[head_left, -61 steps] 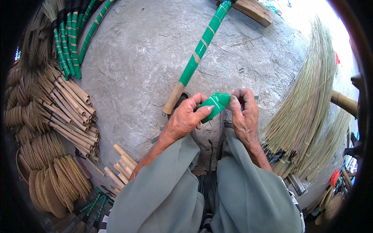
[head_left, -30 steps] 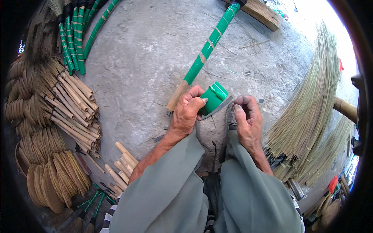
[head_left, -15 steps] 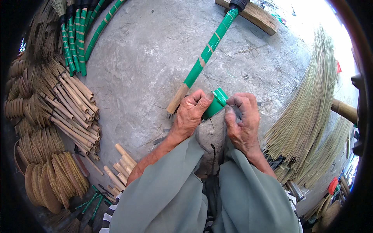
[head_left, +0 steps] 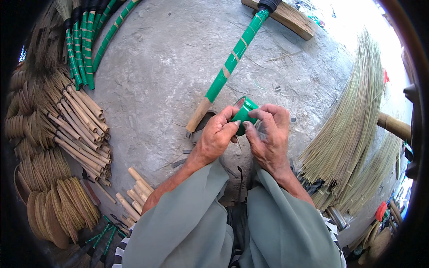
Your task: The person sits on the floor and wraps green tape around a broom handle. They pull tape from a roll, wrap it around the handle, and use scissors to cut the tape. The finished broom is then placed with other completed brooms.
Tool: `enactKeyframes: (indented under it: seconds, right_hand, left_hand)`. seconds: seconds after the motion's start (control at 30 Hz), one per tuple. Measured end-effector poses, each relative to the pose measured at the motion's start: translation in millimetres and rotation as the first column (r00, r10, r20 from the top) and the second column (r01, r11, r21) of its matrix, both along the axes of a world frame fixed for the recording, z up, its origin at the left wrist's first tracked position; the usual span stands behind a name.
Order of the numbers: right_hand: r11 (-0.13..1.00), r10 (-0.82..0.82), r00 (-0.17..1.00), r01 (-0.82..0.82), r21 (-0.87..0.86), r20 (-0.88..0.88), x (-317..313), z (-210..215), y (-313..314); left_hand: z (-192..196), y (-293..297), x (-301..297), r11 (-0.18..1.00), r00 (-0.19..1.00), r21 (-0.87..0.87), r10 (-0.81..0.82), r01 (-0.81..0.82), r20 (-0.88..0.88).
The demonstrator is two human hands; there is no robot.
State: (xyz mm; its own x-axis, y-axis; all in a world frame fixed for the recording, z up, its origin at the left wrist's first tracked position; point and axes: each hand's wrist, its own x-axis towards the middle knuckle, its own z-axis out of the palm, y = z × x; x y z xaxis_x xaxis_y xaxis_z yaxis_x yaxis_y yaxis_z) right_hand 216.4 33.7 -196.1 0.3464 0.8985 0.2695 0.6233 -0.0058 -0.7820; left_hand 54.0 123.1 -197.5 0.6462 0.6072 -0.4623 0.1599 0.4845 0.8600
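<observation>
A roll of glossy green tape (head_left: 245, 105) is between my two hands, over the gap between my knees. My left hand (head_left: 216, 136) is closed on its left side, with the thumb against the lower edge. On the right side, my right hand (head_left: 272, 136) pinches the roll with bent fingers and thumb. A thin strip hangs below the roll. Just beyond my hands lies a broom handle (head_left: 227, 71), slanting away to the upper right. Green tape winds round most of it, leaving the near end bare wood. Its far end is black.
A wooden block (head_left: 290, 20) lies under the handle's far end. Bundled bamboo-handled brooms (head_left: 82, 129) and coiled braids (head_left: 73, 207) are stacked at left, with green-wrapped handles (head_left: 82, 49) behind. Cut bamboo pieces (head_left: 136, 192) lie by my left knee. Long straw (head_left: 344, 129) spreads at right.
The tape roll has turned in my hands, so its round opening now shows. My right fingers have moved onto its face. The whole view has shifted slightly.
</observation>
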Motion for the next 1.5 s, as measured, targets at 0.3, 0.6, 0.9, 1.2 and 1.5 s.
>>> enactKeyframes:
  seconds: [0.3,0.6,0.9,1.2,1.5]
  right_hand:
    - [1.0,-0.027,0.997,0.028,-0.005,0.067,0,-13,-2]
    - [0.998,0.022,0.972,-0.009,-0.057,0.235,-1,-21,-2]
    - [0.983,-0.169,0.986,0.17,-0.067,0.014,13,-26,-1]
    - [0.97,-0.13,0.959,0.07,-0.235,-0.252,18,-10,-16]
    - [0.981,0.125,0.992,-0.127,-0.148,-0.024,29,-3,5]
  left_hand:
    - [-4,-3,0,0.962,0.984,0.244,-0.088,0.125,-0.158]
    - [-9,-9,-1,0.789,0.961,0.563,-0.122,0.246,-0.249]
    - [2,-6,-2,0.919,0.941,0.278,-0.205,0.28,-0.271]
    - [-2,-4,-1,0.981,0.984,0.165,-0.08,0.107,-0.162]
    - [-4,3,-5,0.922,0.926,0.268,-0.186,0.281,-0.329]
